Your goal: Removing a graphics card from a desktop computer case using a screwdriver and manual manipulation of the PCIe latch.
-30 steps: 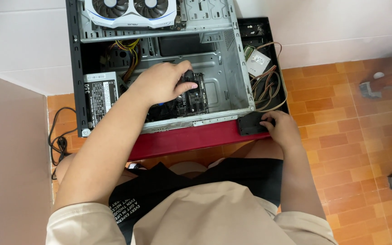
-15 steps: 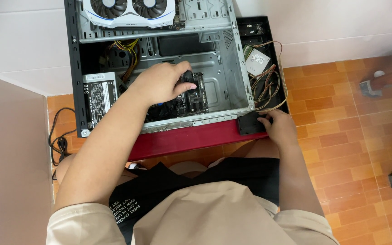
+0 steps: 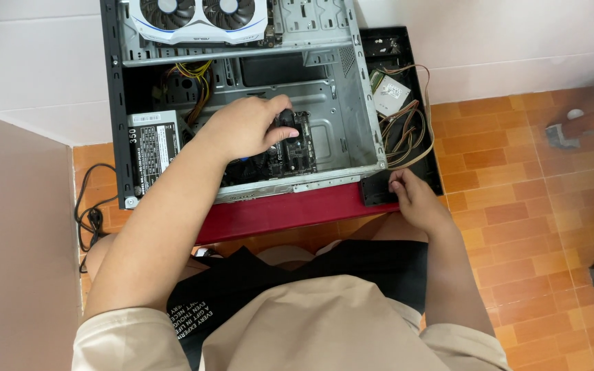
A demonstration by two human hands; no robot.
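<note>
The open computer case (image 3: 242, 103) lies on its side against the white wall, its metal frame edges bounding the bay on all sides; open tiled floor (image 3: 531, 178) lies to the right. One power supply (image 3: 151, 148) sits at the bay's left, and one graphics card (image 3: 197, 17) with two fans rests on top. The left hand (image 3: 242, 127) is inside the bay, fingers curled around a small black part (image 3: 287, 122) on the motherboard (image 3: 280, 154). The right hand (image 3: 414, 199) rests outside, fingers bent on the black front panel (image 3: 379, 191) at the case's lower right corner, beside one bundle of loose cables (image 3: 403, 130).
</note>
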